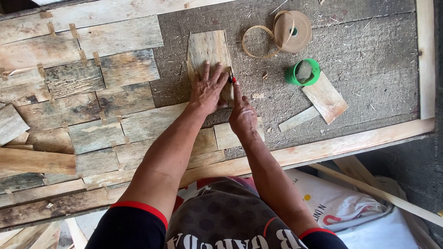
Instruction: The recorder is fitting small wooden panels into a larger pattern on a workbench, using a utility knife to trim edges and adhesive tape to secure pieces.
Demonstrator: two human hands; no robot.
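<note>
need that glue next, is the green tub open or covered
Covered, as far as shows: a grey lid or piece sits across the green tub's mouth.

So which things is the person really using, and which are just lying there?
In use:
left hand pressing the wood piece
right hand holding a small red-tipped tool

Lying about:
tape roll
green cup
loose offcut
thin strip
</note>
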